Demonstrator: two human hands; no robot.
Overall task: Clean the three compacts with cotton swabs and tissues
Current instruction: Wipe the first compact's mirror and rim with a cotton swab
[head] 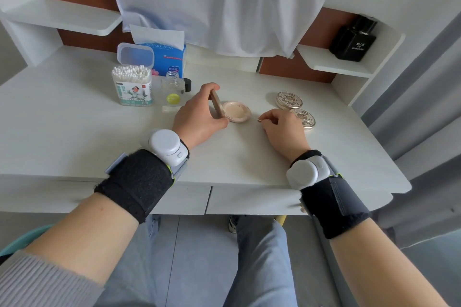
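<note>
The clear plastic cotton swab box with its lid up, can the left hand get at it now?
Probably, once freed: the left hand grips the raised lid of the open round powder compact. The clear swab box stands open to its left, a small glass bottle partly between them.

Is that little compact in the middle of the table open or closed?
Open. The left hand holds its lid raised on edge, and the beige powder pan shows beside it.
</note>
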